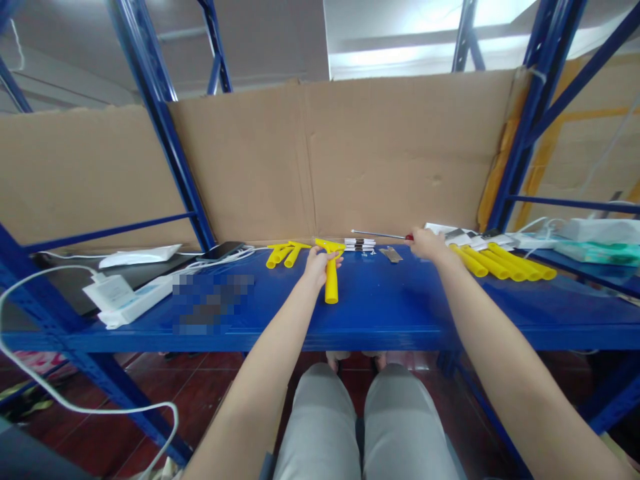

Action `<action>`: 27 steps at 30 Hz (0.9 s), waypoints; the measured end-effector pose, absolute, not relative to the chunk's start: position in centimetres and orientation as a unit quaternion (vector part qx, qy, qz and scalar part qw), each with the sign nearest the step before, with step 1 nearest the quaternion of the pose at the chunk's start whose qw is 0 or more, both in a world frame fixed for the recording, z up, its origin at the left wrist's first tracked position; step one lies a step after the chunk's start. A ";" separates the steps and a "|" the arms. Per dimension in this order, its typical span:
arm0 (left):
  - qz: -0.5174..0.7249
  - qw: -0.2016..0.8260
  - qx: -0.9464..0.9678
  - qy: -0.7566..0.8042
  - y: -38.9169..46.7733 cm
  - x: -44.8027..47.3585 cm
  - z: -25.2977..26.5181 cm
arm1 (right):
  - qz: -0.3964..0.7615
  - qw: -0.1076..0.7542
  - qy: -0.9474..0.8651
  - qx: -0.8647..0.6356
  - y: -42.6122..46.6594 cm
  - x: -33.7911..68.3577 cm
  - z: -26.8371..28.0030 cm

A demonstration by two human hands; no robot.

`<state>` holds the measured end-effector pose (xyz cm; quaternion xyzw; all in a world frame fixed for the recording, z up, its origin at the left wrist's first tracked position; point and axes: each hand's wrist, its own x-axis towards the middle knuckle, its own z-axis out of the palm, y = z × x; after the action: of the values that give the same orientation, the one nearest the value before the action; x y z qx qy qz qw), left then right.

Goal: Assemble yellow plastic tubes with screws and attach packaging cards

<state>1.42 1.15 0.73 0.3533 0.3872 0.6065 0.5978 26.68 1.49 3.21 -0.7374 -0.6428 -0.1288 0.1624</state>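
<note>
My left hand (317, 265) is closed around a yellow T-shaped plastic handle (331, 285), its thick round end towards me. Beside it on the left lie a few more yellow T-shaped handles (291, 253). My right hand (425, 244) grips a screwdriver (380, 234) by its red handle; the thin shaft points left, its tip apart from the yellow handle. Between my hands lie a small stack of white-and-dark packets (359, 245), tiny bright pieces that look like screws (369, 253), and flat metal plates (391, 254).
Several yellow tubes (500, 263) lie by my right forearm, with white packs (465, 238) behind them. A power strip (145, 299) with a plugged charger (110, 293) and a black phone (223, 250) sit left. Cardboard (370, 153) backs the blue shelf (385, 307); blue posts (165, 127) frame it.
</note>
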 end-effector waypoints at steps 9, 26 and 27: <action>0.567 0.623 0.372 0.390 1.7 1.5 0.2 | -0.257 0.251 -0.693 -0.625 0.2 25.7 0.7; 0.480 0.616 0.460 0.424 0.7 2.0 0.3 | -0.284 0.201 -0.730 -0.588 -0.2 26.6 -0.4; 0.480 0.616 0.459 0.423 0.7 2.0 0.3 | -0.283 0.199 -0.730 -0.589 -0.2 26.6 -0.4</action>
<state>2.04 0.71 0.29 0.4595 0.4229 0.4797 0.6164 26.55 -0.25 -0.36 -0.5893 -0.7301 -0.2832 0.1987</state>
